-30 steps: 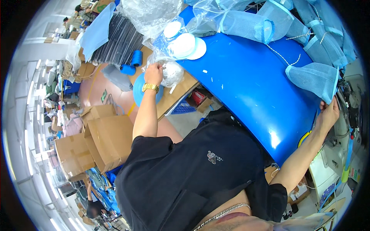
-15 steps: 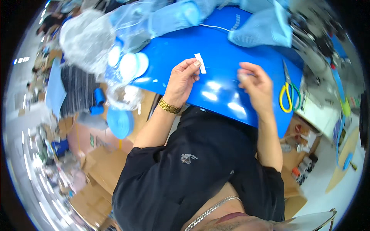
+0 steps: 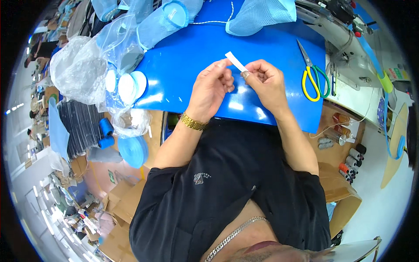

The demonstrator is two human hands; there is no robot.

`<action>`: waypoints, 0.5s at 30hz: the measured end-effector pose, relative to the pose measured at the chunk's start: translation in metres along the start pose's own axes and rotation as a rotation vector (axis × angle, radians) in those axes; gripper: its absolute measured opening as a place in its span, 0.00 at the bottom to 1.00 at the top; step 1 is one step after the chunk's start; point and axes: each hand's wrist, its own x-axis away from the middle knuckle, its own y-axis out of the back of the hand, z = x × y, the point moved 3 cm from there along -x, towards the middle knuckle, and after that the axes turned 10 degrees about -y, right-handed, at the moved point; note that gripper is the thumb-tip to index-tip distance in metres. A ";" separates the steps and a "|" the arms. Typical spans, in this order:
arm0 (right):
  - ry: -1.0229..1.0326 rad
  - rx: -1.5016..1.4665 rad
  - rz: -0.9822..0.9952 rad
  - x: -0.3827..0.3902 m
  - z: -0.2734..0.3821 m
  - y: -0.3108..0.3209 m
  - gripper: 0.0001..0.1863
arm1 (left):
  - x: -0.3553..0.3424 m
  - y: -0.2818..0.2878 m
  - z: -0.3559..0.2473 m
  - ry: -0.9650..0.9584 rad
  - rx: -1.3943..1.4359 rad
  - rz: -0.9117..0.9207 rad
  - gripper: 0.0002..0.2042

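A short, narrow white strip (image 3: 235, 61), like a label or piece of tape, slants between my two hands above the blue table (image 3: 192, 65). My right hand (image 3: 267, 85) pinches its lower end between thumb and forefinger. At the strip's upper left edge are the thumb and forefinger of my left hand (image 3: 210, 87), closed together with the other fingers curled under. Scissors (image 3: 312, 72) with one yellow and one green handle lie on the table right of my right hand, blades pointing away.
Light blue mesh pieces (image 3: 262, 17) and a white cord (image 3: 209, 22) lie along the far side. Clear plastic bags (image 3: 78, 70) and white discs (image 3: 131, 86) occupy the left. A sewing machine (image 3: 334, 32) stands at the right. Thread spools (image 3: 351, 161) and cardboard boxes (image 3: 340, 192) sit lower right.
My right hand has come left and taken the strip's lower end, which only my left hand held before. The strip now slants. The view has shifted, so the table things appear farther left.
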 end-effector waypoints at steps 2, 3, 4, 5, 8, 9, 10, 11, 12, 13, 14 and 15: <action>0.252 0.220 -0.086 0.004 0.018 0.005 0.03 | -0.002 0.008 -0.006 0.087 -0.104 0.030 0.17; 0.505 0.442 -0.165 0.008 0.030 0.006 0.02 | -0.003 0.011 -0.006 0.169 -0.208 0.057 0.22; 0.499 0.444 -0.166 0.008 0.032 0.009 0.02 | -0.004 0.012 -0.006 0.183 -0.293 0.082 0.26; 0.502 0.459 -0.129 0.006 0.033 0.011 0.02 | -0.007 0.012 -0.006 0.187 -0.291 0.082 0.26; 0.518 0.509 -0.083 0.003 0.033 0.015 0.03 | -0.013 0.008 -0.013 0.075 -0.507 0.107 0.27; 0.539 0.542 -0.076 0.004 0.035 0.016 0.03 | -0.013 0.005 -0.019 0.073 -0.570 0.121 0.26; 0.544 0.544 -0.082 0.004 0.037 0.018 0.03 | -0.013 0.000 -0.025 0.070 -0.632 0.135 0.25; 0.655 0.596 -0.110 0.002 0.038 0.018 0.02 | -0.016 -0.002 -0.029 0.101 -0.705 0.149 0.26; 0.767 0.646 -0.139 0.001 0.040 0.018 0.02 | -0.018 -0.003 -0.031 0.103 -0.701 0.146 0.26; 0.766 0.647 -0.136 0.002 0.043 0.019 0.02 | -0.020 -0.005 -0.033 0.079 -0.748 0.186 0.25; 0.581 0.611 -0.049 0.002 0.044 0.018 0.03 | -0.021 -0.005 -0.034 0.057 -0.794 0.229 0.23; 0.397 0.571 0.034 0.001 0.042 0.018 0.03 | -0.022 -0.003 -0.034 0.059 -0.793 0.231 0.23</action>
